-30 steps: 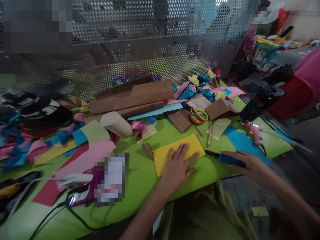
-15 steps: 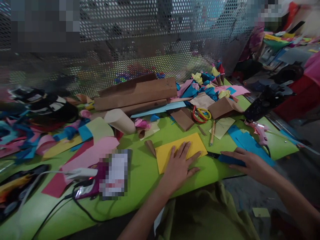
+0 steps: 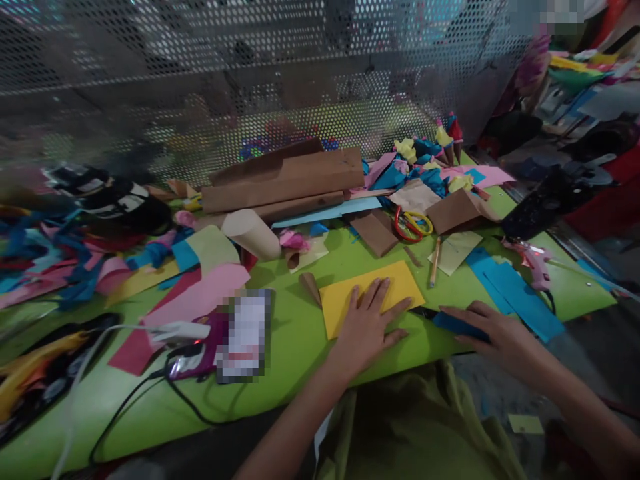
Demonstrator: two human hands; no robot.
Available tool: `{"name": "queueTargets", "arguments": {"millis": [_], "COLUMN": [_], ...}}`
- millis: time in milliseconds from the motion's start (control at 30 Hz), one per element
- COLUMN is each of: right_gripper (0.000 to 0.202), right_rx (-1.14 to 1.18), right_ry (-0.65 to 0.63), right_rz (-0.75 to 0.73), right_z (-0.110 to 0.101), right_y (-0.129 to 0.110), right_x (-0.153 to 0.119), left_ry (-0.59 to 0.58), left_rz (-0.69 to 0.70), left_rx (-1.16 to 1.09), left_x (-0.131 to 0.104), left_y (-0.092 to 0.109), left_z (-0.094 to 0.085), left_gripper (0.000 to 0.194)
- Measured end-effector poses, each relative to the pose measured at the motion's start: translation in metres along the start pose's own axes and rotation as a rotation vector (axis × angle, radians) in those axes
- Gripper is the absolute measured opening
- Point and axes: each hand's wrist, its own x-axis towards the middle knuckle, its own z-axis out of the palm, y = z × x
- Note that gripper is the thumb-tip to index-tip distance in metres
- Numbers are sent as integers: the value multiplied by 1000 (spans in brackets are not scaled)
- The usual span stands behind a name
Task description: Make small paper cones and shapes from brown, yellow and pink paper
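Note:
My left hand (image 3: 367, 327) lies flat with fingers spread, pressing on a folded-looking sheet of yellow paper (image 3: 340, 300) on the green table. In my right hand (image 3: 493, 327), fingers closed round it, is a blue tool (image 3: 457, 325) with a narrow black front, like a utility cutter. Its dark end points left and sits beside the lower right corner of the yellow paper. The fine detail of that end is too blurred to read. A small rolled brown paper cone (image 3: 311, 289) touches the paper's left side. Above the tool lies a pencil (image 3: 435, 263).
Scissors (image 3: 409, 225), brown card (image 3: 285, 177), and a paper roll (image 3: 251, 235) lie towards the perforated metal screen (image 3: 280, 87). Blue strips (image 3: 520, 293) and a pink glue gun (image 3: 535, 263) are at right. A phone (image 3: 245, 337), cables and paper scraps occupy the left.
The view has swung slightly left, so the scene sits further right. My right hand has brought the blue tool a little left, along the yellow paper's corner. My left hand stays flat.

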Motion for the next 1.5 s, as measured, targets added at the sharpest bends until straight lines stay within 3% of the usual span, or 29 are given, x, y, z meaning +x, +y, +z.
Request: {"name": "queueTargets", "arguments": {"millis": [367,500,633,833,967,1233,1500], "right_gripper": [47,47,49,49,49,47,49], "right_rx": [40,4,-27,-1,13,17,-33], "right_ry": [20,27,13,14,27,35,52], "right_rz": [4,20,17,-13,-17,-26,-36], "right_z": [22,26,28,28,30,39,40], "right_y": [-24,-27,-22,-22,-33,-59,-55], "right_x": [-3,-2,-1,-2,1,11,8], "left_ry": [-18,-87,-148,-151,-171,-103,-105], "left_rz": [-29,-84,27,143,134,148,129], "left_rx": [-142,-308,-281,-174,-154,-163,-165], "left_x": [0,1,6,6,4,4,4], "left_y": [0,-15,-37,-53,-53,-54,-50], "left_z": [-6,-19,-27,-20,-16,-6,-7], "left_gripper": [60,49,42,42,45,45,45]}}
